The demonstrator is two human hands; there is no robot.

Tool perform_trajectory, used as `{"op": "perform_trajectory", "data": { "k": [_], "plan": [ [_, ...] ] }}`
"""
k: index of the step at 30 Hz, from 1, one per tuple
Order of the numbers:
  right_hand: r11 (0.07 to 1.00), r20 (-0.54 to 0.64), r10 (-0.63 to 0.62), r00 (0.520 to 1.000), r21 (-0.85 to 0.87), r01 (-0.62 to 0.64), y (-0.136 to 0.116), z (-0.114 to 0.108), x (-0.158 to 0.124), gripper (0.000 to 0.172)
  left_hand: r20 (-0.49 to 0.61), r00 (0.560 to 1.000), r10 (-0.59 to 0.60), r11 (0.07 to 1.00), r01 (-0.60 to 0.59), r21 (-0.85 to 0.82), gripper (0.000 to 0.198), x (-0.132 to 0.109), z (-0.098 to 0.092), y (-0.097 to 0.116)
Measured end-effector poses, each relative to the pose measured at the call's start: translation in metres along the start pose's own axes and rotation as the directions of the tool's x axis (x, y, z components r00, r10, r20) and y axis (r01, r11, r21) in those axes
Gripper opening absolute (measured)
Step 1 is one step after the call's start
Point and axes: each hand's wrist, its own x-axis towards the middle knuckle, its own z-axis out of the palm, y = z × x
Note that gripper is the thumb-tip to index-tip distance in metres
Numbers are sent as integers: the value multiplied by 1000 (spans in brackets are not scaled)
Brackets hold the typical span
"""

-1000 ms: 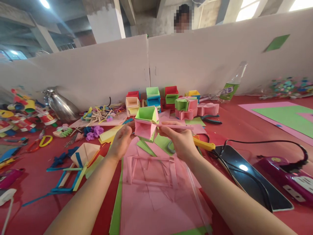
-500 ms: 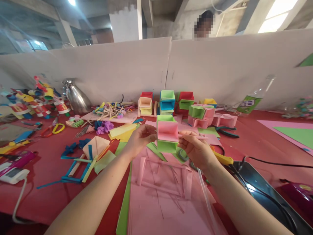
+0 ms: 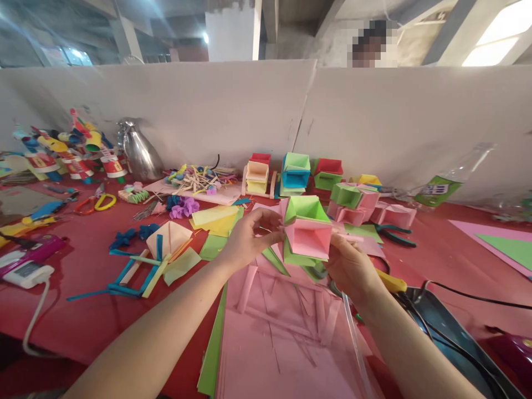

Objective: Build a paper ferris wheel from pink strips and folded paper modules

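A green and pink folded paper box wheel [image 3: 310, 239] is held up over the work surface, its open compartments facing me. My left hand [image 3: 258, 237] pinches at its left side between thumb and fingers. My right hand [image 3: 353, 269] is closed at its right side, where a pink rolled paper stick [image 3: 354, 238] pokes out; the exact grip of these fingertips is partly hidden. Below the hands, a frame of pink paper rolls [image 3: 246, 288] lies on a stack of pink paper sheets [image 3: 266, 366]. A clear stick [image 3: 355, 332] lies along the sheets' right side.
Finished paper box wheels [image 3: 296, 172] stand along the white partition [image 3: 187, 105]. Pliers [image 3: 394, 234], a bottle [image 3: 440, 188] and a dark tray [image 3: 444, 321] with cables are at right. A steel jug [image 3: 141, 149], scissors [image 3: 103, 202] and a blue paper frame [image 3: 128, 288] are at left.
Both hands have brought the paper box wheel closer and tipped it, so more of its green upper compartment shows. The view has turned slightly left.
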Motion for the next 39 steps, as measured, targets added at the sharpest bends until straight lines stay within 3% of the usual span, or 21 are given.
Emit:
{"op": "perform_trajectory", "data": {
  "k": [4,9,17,21,30,39],
  "plan": [
    [999,39,11,999,30,-13,-2,4,-2,12,-25,999,-47,998,46,-35,17,1,-3,0],
    [997,-2,-62,998,43,62,-3,8,-2,9,5,998,-70,998,70,2,20,0,-4,-1],
    [985,-27,-159,987,-77,156,-16,3,-2,16,-88,996,-18,999,14,-46,19,3,-15,-8],
    [972,-51,-207,977,-129,199,-22,-5,-2,21,-56,998,-11,998,7,-57,21,4,-20,-12],
    [958,-28,-153,988,-250,141,-27,6,-10,19,36,999,-28,991,32,-127,34,1,-11,-15],
    [968,43,-144,989,-200,150,-25,6,-11,21,29,1000,8,1000,-7,-28,20,2,-15,-16]
  ]
}}
